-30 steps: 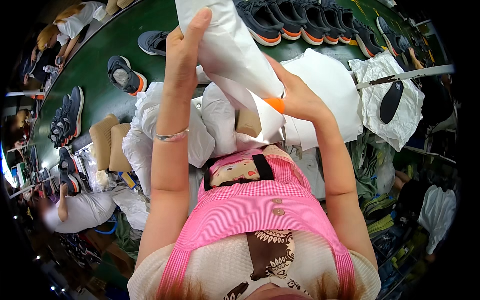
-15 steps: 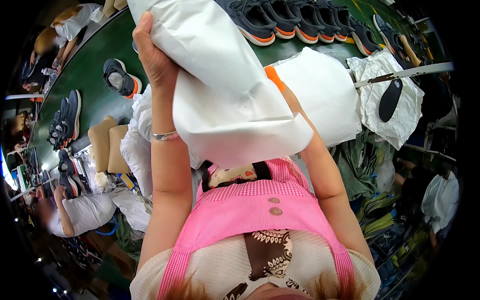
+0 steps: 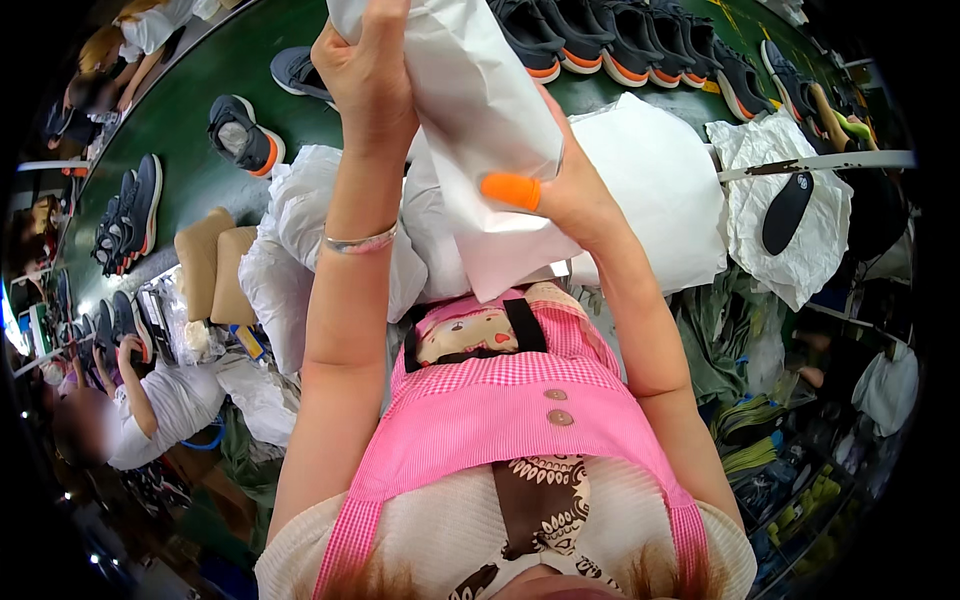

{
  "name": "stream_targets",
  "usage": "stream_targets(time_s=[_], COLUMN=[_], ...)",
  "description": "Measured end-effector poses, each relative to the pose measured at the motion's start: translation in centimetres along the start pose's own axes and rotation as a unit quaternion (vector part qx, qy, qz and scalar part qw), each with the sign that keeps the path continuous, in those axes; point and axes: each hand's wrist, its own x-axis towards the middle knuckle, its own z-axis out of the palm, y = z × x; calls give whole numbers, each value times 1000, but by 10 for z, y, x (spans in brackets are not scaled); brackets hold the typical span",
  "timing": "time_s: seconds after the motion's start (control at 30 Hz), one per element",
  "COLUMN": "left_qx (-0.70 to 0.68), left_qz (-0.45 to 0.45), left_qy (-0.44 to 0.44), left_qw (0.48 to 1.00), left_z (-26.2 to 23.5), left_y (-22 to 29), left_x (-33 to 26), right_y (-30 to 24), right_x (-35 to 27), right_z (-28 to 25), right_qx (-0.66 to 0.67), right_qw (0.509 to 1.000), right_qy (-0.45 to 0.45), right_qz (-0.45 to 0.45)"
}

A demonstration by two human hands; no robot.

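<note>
A sheet of white paper (image 3: 480, 110), folded and creased, hangs in front of me between both hands. My left hand (image 3: 370, 85) is closed on its upper left side, with a silver bracelet on that wrist. Lower down on the right edge, my right hand (image 3: 575, 195) pinches the paper. Its thumb wears an orange finger cot (image 3: 511, 191) and presses on the front, while the other fingers are mostly hidden behind the sheet. Beyond my right hand lies a stack of white paper (image 3: 655, 190). Crumpled white paper bundles (image 3: 280, 290) sit by my left forearm.
Dark grey shoes with orange soles (image 3: 625, 45) line the far side of the green table (image 3: 190, 110). One paper-stuffed shoe (image 3: 240, 135) stands at left. A black insole (image 3: 788, 213) rests on crumpled paper at right, beside a metal bar (image 3: 830, 165). Co-workers sit at left.
The paper has narrowed and folded in on itself. My left hand moved up and right; my right hand came round to the front edge, so its orange-covered thumb shows fully.
</note>
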Motion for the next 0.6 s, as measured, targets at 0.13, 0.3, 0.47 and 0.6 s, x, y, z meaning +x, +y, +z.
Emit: stream_targets(time_s=[0.13,0.3,0.47,0.6], left_qx=[53,-98,-77,-105], left_qz=[-44,-120,-91,-144], left_qy=[48,27,63,125], left_qw=[996,988,991,976], left_z=[-8,-6,-8,-12], left_y=[-12,-25,-21,-27], left_x=[0,-15,-20,-19], right_y=[4,-19,-10,3], right_x=[-1,7,0,5], right_z=[-1,-19,-5,-11], right_qx=[-18,-273,-323,-397], right_qw=[1000,953,943,901], right_qy=[13,127,86,120], right_qz=[0,-19,-11,-124])
